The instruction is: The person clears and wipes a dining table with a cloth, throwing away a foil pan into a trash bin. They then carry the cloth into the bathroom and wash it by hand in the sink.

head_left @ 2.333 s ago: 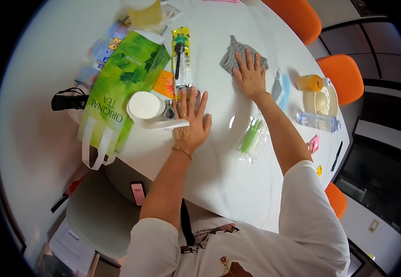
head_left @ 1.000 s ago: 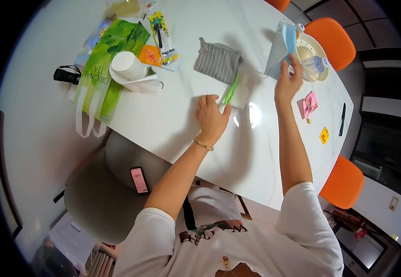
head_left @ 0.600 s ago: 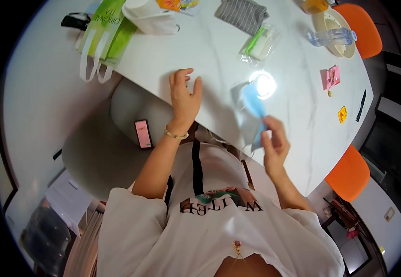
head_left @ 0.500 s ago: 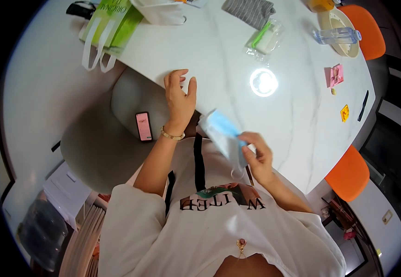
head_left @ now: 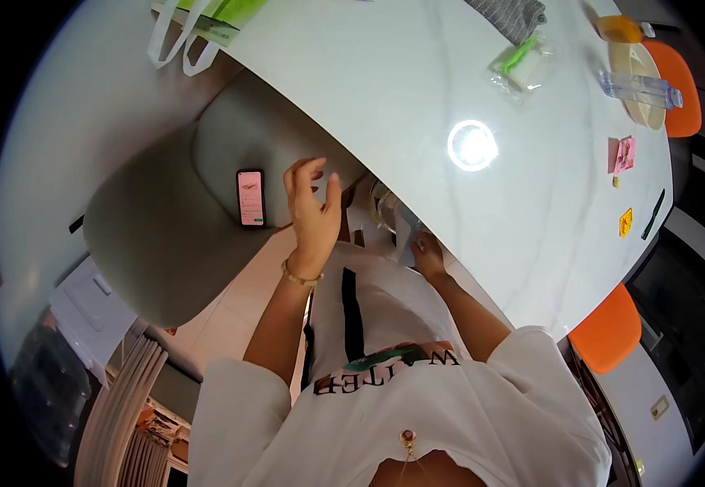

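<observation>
My left hand [head_left: 315, 219] hovers beside the table edge with loosely curled fingers apart and nothing in them. On the grey chair seat to its left lies a phone [head_left: 251, 198] with a lit pink screen. Down by the table's edge, my right hand [head_left: 429, 256] grips a pale blue-and-white face mask [head_left: 405, 231]. The tabletop cuts off part of that hand, and the mask shows only in part, low beside my lap.
The white marble-patterned table [head_left: 401, 114] has a sharp edge close to both hands. A grey chair [head_left: 141, 219] stands at left, below a green bag [head_left: 222, 28]. A plastic-wrapped item [head_left: 523, 69], a bottle [head_left: 640, 89] and small packets lie farther off.
My right hand has carried the mask from above the table's corner down below its edge. The view has shifted, and my left hand is now off the table's edge, nearer the chair.
</observation>
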The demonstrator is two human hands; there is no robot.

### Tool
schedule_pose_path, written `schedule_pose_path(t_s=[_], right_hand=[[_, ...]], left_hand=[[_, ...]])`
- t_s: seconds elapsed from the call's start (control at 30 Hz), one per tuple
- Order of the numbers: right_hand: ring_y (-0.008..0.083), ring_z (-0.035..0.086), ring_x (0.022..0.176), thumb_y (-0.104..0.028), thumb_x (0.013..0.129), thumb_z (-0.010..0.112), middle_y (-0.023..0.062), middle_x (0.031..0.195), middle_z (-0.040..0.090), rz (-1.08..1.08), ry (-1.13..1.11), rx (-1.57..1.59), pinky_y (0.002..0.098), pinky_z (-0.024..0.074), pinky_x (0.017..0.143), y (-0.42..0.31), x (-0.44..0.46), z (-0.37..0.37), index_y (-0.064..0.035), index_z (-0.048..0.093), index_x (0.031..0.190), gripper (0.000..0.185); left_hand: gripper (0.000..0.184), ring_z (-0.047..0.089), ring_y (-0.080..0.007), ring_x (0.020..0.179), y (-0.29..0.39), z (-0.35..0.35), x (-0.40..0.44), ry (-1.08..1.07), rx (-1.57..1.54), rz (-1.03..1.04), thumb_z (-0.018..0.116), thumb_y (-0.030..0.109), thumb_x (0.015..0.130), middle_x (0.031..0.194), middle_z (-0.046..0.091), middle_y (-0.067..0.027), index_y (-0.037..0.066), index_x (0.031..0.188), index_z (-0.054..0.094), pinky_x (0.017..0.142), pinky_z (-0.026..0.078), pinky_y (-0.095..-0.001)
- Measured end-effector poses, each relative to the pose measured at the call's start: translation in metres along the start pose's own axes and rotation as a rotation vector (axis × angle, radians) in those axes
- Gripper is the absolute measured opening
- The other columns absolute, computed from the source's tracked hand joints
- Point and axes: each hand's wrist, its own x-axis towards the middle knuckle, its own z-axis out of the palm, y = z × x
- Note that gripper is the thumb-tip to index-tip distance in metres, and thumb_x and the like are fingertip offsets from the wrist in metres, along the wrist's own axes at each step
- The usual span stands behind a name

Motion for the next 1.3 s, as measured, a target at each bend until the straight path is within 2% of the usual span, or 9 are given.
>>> schedule_pose_path(t_s=[0.13, 0.27, 0.4, 0.53, 0.6, 0.7, 1.07, 1.17, 1.3], right_hand=[[0.0307, 0.053, 0.105, -0.016, 0.081, 0.059, 0.0195, 0.117, 0.053, 0.176, 0.014, -0.121, 0.0366, 0.0432, 0.088, 0.006, 0.018, 0.014, 0.0, 0.053, 0.116, 0.039], [0.0298, 0.05, 0.113, -0.026, 0.083, 0.062, 0.0176, 0.125, 0.05, 0.15, -0.428, 0.189, 0.0357, 0.0403, 0.094, -0.036, -0.006, -0.032, -0.0032, 0.051, 0.122, 0.047], [0.0167, 0.057, 0.097, -0.021, 0.085, 0.062, 0.0082, 0.104, 0.061, -0.11, -0.779, 0.564, 0.0285, 0.0451, 0.085, -0.167, -0.008, -0.195, -0.0008, 0.057, 0.111, 0.033], [0.0122, 0.055, 0.078, -0.009, 0.081, 0.062, 0.0048, 0.088, 0.061, -0.162, 0.031, 0.658, 0.0249, 0.0456, 0.072, -0.205, 0.051, -0.278, 0.0004, 0.06, 0.094, 0.016], [0.0133, 0.053, 0.074, -0.016, 0.077, 0.068, 0.0055, 0.081, 0.059, -0.036, 0.492, 0.622, 0.0272, 0.0452, 0.069, -0.197, 0.098, -0.289, 0.0012, 0.058, 0.09, 0.024], [0.0154, 0.054, 0.073, -0.025, 0.07, 0.074, 0.0065, 0.079, 0.058, 0.158, 0.719, 0.607, 0.0283, 0.0456, 0.068, -0.178, 0.155, -0.283, 0.0021, 0.057, 0.089, 0.037], [0.0088, 0.047, 0.062, -0.012, 0.071, 0.072, 0.0011, 0.069, 0.055, 0.14, 0.636, 0.858, 0.0237, 0.0402, 0.058, -0.187, 0.141, -0.275, 0.0017, 0.058, 0.077, 0.02], [0.006, 0.045, 0.063, -0.006, 0.075, 0.069, -0.0018, 0.069, 0.052, 0.129, 0.576, 0.972, 0.0217, 0.038, 0.058, -0.197, 0.115, -0.271, 0.0007, 0.058, 0.079, 0.013], [0.0063, 0.047, 0.065, -0.005, 0.076, 0.069, -0.0015, 0.071, 0.055, 0.021, 0.427, 0.962, 0.0209, 0.0392, 0.061, -0.198, 0.093, -0.256, 0.0005, 0.061, 0.085, 0.013]], left_hand=[[0.025, 0.051, -0.0238, 0.088, -0.009, -0.002, -0.014, -0.044, 0.027, -0.088, 0.056, 0.004, 0.082, 0.108, 0.047, -0.0132, 0.003, 0.106, 0.05, 0.077, 0.043, -0.0349], [0.024, 0.051, -0.0233, 0.088, 0.005, 0.005, -0.016, -0.038, 0.012, -0.022, 0.056, 0.004, 0.083, 0.107, 0.048, -0.0136, 0.002, 0.107, 0.051, 0.076, 0.044, -0.0343], [0.025, 0.052, -0.0206, 0.085, 0.032, 0.015, -0.006, -0.013, -0.045, 0.139, 0.056, 0.001, 0.082, 0.106, 0.049, -0.0128, 0.001, 0.106, 0.051, 0.065, 0.047, -0.027], [0.026, 0.052, -0.0203, 0.083, 0.056, 0.025, 0.007, -0.077, -0.179, 0.082, 0.057, 0.0, 0.081, 0.105, 0.049, -0.0125, 0.001, 0.106, 0.051, 0.066, 0.046, -0.0302], [0.027, 0.052, -0.0203, 0.083, 0.062, 0.029, 0.013, -0.109, -0.194, 0.066, 0.058, 0.0, 0.081, 0.104, 0.05, -0.0127, 0.001, 0.106, 0.051, 0.066, 0.045, -0.0311], [0.027, 0.052, -0.0179, 0.081, 0.067, 0.035, 0.02, -0.117, -0.138, 0.154, 0.059, 0.002, 0.081, 0.102, 0.051, -0.0118, 0.002, 0.106, 0.05, 0.062, 0.044, -0.0296], [0.029, 0.054, -0.0172, 0.085, 0.095, 0.071, 0.046, -0.216, -0.223, 0.051, 0.062, 0.009, 0.082, 0.103, 0.052, -0.0099, 0.003, 0.108, 0.051, 0.065, 0.045, -0.0293], [0.04, 0.051, -0.0149, 0.102, 0.106, 0.088, 0.059, -0.395, -0.494, -0.244, 0.059, 0.021, 0.088, 0.115, 0.052, -0.0068, 0.0, 0.12, 0.048, 0.084, 0.044, -0.0273], [0.046, 0.053, -0.0169, 0.102, 0.115, 0.104, 0.078, -0.576, -0.885, -0.591, 0.049, 0.033, 0.093, 0.114, 0.053, -0.0086, 0.001, 0.126, 0.042, 0.085, 0.046, -0.0304]])
